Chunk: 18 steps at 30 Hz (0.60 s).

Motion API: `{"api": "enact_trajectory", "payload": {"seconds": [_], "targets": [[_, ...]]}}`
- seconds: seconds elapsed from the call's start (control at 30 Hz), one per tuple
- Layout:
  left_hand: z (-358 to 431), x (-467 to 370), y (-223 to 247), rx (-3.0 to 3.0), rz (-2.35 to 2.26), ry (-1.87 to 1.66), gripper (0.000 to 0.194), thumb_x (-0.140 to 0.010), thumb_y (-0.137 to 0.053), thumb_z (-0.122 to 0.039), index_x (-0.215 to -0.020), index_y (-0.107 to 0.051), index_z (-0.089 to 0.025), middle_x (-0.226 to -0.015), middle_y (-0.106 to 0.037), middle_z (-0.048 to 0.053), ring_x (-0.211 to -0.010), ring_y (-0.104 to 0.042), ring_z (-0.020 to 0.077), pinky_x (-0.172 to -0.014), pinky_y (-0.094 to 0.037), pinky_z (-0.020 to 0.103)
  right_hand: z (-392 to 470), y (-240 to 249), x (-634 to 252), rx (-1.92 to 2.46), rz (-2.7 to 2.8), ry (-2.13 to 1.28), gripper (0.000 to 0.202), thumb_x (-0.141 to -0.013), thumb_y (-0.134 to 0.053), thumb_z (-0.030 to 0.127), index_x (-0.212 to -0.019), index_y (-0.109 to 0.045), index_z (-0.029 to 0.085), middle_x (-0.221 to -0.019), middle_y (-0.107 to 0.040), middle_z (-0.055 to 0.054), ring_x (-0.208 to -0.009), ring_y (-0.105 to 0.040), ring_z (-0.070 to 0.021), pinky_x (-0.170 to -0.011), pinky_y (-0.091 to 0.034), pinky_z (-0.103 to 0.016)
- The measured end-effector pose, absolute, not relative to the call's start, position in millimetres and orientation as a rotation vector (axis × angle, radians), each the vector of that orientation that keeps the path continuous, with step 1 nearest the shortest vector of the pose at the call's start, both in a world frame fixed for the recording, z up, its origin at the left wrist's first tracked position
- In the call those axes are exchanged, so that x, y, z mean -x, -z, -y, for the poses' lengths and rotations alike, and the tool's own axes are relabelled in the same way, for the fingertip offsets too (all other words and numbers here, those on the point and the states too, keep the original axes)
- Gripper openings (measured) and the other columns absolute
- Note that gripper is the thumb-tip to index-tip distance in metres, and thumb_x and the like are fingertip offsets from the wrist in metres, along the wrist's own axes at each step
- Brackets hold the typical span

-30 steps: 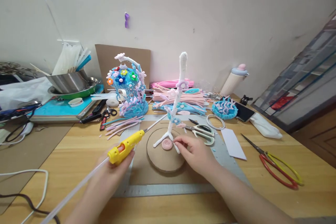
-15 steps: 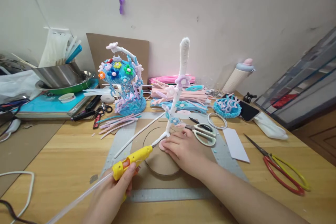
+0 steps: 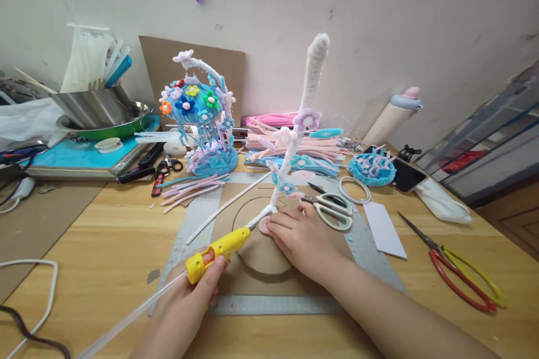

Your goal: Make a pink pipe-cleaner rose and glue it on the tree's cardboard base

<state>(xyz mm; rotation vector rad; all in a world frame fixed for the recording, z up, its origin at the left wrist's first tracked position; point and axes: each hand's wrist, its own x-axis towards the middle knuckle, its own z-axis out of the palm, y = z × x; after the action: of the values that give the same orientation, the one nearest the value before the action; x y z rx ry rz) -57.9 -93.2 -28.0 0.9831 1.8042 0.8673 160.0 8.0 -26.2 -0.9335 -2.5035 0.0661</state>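
My left hand (image 3: 189,297) is closed around a yellow hot glue gun (image 3: 229,242), a clear glue stick trailing from its back end. The gun's nozzle meets the foot of a white, fuzzy-wrapped stem (image 3: 314,76), which leans slightly right and carries purple, pink and blue flowers. Over the stem's foot lies my right hand (image 3: 305,241), fingers bent and gripping it low down; the fingertips are partly hidden. Beside those fingers is a pink coiled disc (image 3: 265,225). Beneath is a cardboard sheet (image 3: 231,286) with a circle marked or cut in it.
White-handled scissors (image 3: 332,212) lie just beyond my right hand, and red-and-yellow scissors (image 3: 458,269) farther right. A decorated blue jellyfish-like piece (image 3: 193,106) stands behind, left of bundled pipe cleaners (image 3: 290,143). A blue fuzzy ring-shaped piece (image 3: 373,168) sits back right.
The view has tilted down and shifted slightly. The stem's top leans farther right. Both hands keep their holds, the glue gun's nozzle still at the stem's foot.
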Motion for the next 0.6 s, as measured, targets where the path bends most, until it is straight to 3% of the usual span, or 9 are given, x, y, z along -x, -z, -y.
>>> {"api": "enact_trajectory", "payload": {"seconds": [0.27, 0.4, 0.6], "targets": [[89, 48, 21, -0.971, -1.757, -0.910, 0.060, -0.068, -0.054, -0.074, -0.080, -0.064, -0.016, -0.061, -0.058, 0.002, -0.054, -0.055, 0.0179, -0.050, -0.043, 0.028, -13, 29, -162, 1.102, 2.197, -0.494, 0.014, -0.091, -0.057, 0.026, -0.091, -0.071, 0.027, -0.099, -0.072, -0.001, -0.100, -0.060, -0.0213, -0.090, -0.029, -0.040], [86, 47, 23, -1.017, -1.736, -0.886, 0.058, -0.069, -0.052, -0.074, -0.075, -0.062, -0.017, -0.060, -0.058, 0.002, -0.053, -0.054, 0.0167, -0.049, -0.042, 0.027, -17, 34, -161, 1.153, 2.045, -0.645, 0.015, -0.087, -0.060, 0.032, -0.082, -0.072, 0.026, -0.092, -0.073, -0.002, -0.093, -0.063, -0.0208, -0.091, -0.037, -0.039], [82, 41, 16, -1.006, -1.740, -0.861, 0.060, -0.068, -0.051, -0.075, -0.075, -0.062, -0.016, -0.058, -0.059, 0.002, -0.051, -0.053, 0.0153, -0.049, -0.041, 0.026, -19, 32, -160, 1.201, 1.900, -0.814, 0.020, -0.085, -0.058, 0.037, -0.084, -0.074, 0.025, -0.095, -0.073, -0.004, -0.090, -0.065, -0.0206, -0.086, -0.047, -0.034]]}}
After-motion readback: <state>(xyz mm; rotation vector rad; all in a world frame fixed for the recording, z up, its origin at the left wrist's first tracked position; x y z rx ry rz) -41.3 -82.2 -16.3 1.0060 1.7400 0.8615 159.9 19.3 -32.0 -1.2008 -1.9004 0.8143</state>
